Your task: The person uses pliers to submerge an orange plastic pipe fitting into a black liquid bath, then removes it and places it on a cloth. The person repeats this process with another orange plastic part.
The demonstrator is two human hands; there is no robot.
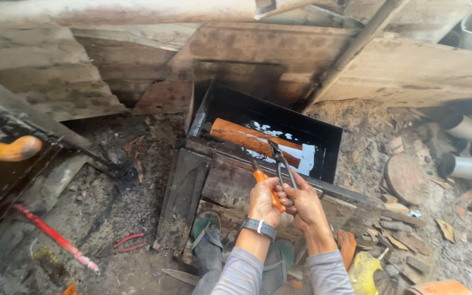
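Dirt floor [110, 207] under scrap planks; both hands [285, 202] in closed grip on orange-handled pliers [274, 175] above black trough [323, 142].

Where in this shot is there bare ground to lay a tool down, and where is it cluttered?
Bare dirt lies left of the black trough, between it and the red rod. Right of the trough, wood scraps and pipes crowd the ground. Left hand and right hand hold tools over the trough's near rim.
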